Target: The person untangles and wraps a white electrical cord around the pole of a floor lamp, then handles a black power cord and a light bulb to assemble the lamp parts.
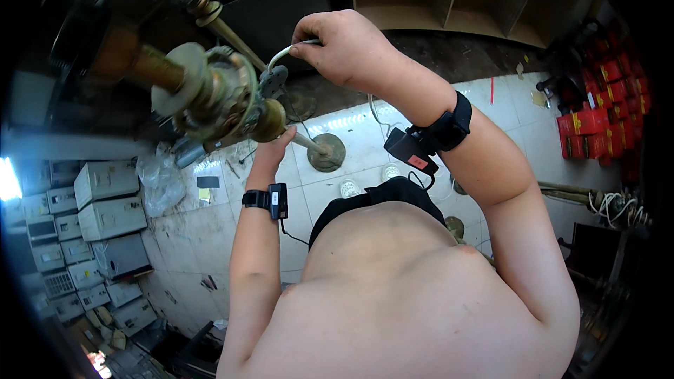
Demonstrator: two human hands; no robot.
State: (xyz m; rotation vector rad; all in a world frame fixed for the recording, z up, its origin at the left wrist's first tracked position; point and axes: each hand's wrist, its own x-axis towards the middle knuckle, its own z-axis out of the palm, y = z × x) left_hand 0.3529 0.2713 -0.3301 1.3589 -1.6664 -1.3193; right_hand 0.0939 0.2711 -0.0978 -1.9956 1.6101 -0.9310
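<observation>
An ornate, green-and-gold floor lamp [203,91] rises close to me at the upper left, its thin pale pole running down to a round base [326,154]. My left hand [269,151] is closed round the lamp just below its thick decorated section; the lamp hides most of the fingers. Between the thumb and fingers of my right hand [344,45] a white cable [284,52] is pinched. One end of the cable curves down to a grey round disc [274,82] beside the lamp's decorated part. More cable hangs below the right hand.
Behind stands a second ornate pole [235,38]. Old computer cases [109,182] are stacked at left, near a clear plastic bag [160,179]. Red boxes [597,126] pile up at right, above a pole with coiled white cord [618,207]. Wooden shelves [463,21] line the far side.
</observation>
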